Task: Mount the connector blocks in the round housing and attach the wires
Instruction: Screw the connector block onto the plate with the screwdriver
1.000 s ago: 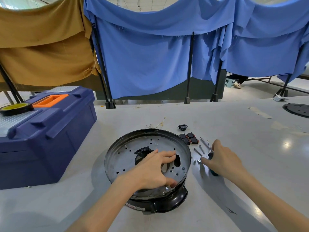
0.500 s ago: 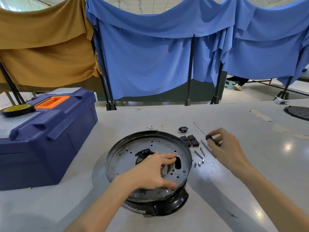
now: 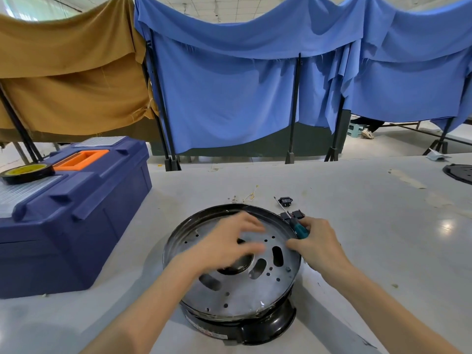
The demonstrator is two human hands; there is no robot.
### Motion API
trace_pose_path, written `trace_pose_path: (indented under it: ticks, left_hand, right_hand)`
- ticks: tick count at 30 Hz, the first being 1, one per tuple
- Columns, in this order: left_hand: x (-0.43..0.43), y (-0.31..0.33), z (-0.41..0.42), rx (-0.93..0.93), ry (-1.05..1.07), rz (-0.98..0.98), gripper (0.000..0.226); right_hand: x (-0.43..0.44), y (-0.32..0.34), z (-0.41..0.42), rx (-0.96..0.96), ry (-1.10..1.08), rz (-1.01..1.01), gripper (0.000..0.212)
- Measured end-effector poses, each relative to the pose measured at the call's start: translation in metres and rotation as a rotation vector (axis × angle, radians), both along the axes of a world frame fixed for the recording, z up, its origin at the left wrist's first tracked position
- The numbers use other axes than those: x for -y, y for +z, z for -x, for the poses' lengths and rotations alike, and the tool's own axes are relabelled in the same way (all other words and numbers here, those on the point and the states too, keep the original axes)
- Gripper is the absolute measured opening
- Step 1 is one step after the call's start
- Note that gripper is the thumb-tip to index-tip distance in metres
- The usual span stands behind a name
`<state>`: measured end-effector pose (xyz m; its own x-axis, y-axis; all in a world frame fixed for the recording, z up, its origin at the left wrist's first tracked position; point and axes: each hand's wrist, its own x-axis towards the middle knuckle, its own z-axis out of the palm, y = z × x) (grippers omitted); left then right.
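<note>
The round housing (image 3: 245, 297), a black pot base with a perforated metal plate inside, sits on the table in front of me. My left hand (image 3: 227, 246) hovers blurred over the plate with fingers spread, holding nothing. At the housing's right rim my right hand (image 3: 316, 245) grips a screwdriver (image 3: 297, 227) with a teal and black handle, its shaft pointing away toward the far left. Black connector blocks (image 3: 296, 214) with red marks lie just behind the right hand, and a lone black connector (image 3: 285, 200) lies further back. No wires are clearly visible.
A dark blue toolbox (image 3: 71, 213) with an orange handle stands at the left, with a tape roll (image 3: 26, 172) on its lid. Another round black part (image 3: 459, 172) lies at the far right table edge. Blue and tan cloths hang behind the table.
My right hand lifted the screwdriver from the table and carried it left to the housing's rim. My left hand rose off the plate and moves. The housing appears turned.
</note>
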<state>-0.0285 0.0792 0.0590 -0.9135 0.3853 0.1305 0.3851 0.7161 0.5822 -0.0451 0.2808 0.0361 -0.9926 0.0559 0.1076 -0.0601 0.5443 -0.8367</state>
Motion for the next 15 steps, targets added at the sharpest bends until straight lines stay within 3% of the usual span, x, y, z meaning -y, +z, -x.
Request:
trace_pose_path:
  ticks: [3,5,9,11,15]
  left_hand:
    - [0.025,0.009,0.028,-0.174,0.328,0.062,0.044]
    - [0.044,0.006,0.044,-0.089,0.469,0.193,0.047]
    - [0.059,-0.008,0.055,0.067,0.498,0.314,0.028]
    - [0.059,-0.009,0.054,0.033,0.524,0.324,0.016]
    - [0.057,-0.007,0.046,0.022,0.569,0.310,0.021]
  right_hand:
    - [0.000,-0.002,0.000,-0.001,0.010,-0.008,0.020]
    - [0.002,-0.001,-0.001,-0.001,0.022,-0.021,0.012]
    - [0.004,-0.002,-0.003,0.001,0.053,0.050,0.028]
    - [0.004,-0.004,-0.002,0.010,0.064,0.052,0.025]
    - [-0.002,-0.005,0.005,0.007,0.086,0.022,0.013]
